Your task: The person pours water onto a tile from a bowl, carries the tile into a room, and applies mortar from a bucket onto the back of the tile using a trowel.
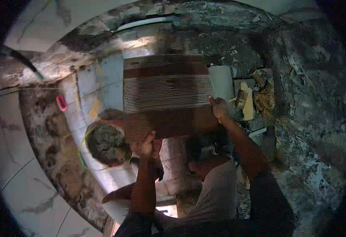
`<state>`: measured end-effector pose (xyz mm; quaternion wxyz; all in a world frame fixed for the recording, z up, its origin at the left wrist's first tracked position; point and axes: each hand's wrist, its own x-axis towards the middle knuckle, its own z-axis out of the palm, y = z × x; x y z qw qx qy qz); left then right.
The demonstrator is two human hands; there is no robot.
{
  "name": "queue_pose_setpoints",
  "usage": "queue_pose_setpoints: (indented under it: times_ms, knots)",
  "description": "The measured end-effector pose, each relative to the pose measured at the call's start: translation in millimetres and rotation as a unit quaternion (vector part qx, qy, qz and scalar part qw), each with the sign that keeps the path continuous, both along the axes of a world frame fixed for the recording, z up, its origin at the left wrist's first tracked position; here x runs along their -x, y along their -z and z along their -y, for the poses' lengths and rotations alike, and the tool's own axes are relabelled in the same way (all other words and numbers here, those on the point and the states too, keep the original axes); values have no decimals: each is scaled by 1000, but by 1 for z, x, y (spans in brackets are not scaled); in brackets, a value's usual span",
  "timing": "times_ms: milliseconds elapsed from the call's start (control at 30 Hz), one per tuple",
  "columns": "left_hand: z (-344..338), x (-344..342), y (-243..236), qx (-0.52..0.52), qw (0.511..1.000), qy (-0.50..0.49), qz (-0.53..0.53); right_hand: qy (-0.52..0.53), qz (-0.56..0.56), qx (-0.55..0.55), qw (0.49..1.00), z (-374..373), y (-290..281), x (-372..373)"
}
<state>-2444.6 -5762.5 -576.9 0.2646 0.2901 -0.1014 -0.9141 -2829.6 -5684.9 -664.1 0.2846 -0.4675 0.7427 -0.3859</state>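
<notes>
Both my hands hold up a large, roughly square brown tile [169,89] with fine parallel ridges and a lighter band across its middle. Around its near edge, toward the left corner, my left hand [148,145] is closed. My right hand [219,110] grips the right edge, thumb on the ridged face. Left of my left hand sits a round container [107,143] of grey, lumpy material that looks like mortar, partly hidden by the tile. What lies directly beneath the tile is hidden.
Pale tiles [111,73] cover part of the floor. A small pink object [61,102] lies at the left. Torn, yellowish-brown scraps [263,100] lie right of my right hand. Rough, stained wall surface [311,118] rises at the right; a white strip [145,23] rests at the far side.
</notes>
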Motion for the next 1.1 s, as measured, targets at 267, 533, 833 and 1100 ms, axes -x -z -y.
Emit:
queue_pose_setpoints:
  times_ms: [267, 533, 833, 1100]
  knots:
    - [-13, -31, 143, -42, 990, -121, -53, 145, 14, -237, 960, 59, 17, -55]
    - [-18, 5, 168, -167, 964, -197, -65, 126, -55, -153, 979, 32, 70, -54]
    - [-23, -13, 204, -111, 986, -121, -13, 78, 80, -203, 973, 16, 62, -54]
    - [-48, -11, 224, 527, 794, 15, 303, 115, 30, -19, 993, -154, -48, -84]
